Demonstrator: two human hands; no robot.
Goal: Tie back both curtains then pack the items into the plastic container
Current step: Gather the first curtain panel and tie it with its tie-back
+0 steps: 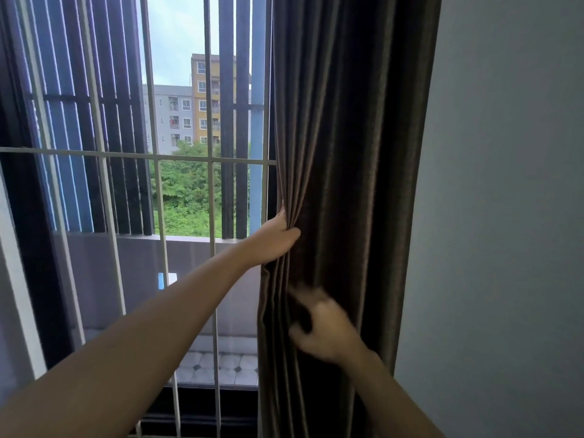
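A dark brown curtain (347,153) hangs in folds at the right side of the window, bunched against the wall. My left hand (276,238) reaches across from the lower left and is shut on the curtain's left edge, pinching several folds together. My right hand (325,327) is lower, in front of the curtain, blurred by motion; its fingers are curled against the fabric and I cannot tell whether it grips anything. No second curtain, tie-back, or plastic container is in view.
A window with a white metal grille (158,156) fills the left and middle. Dark vertical slats and a balcony wall stand outside. A plain grey wall (505,216) runs down the right.
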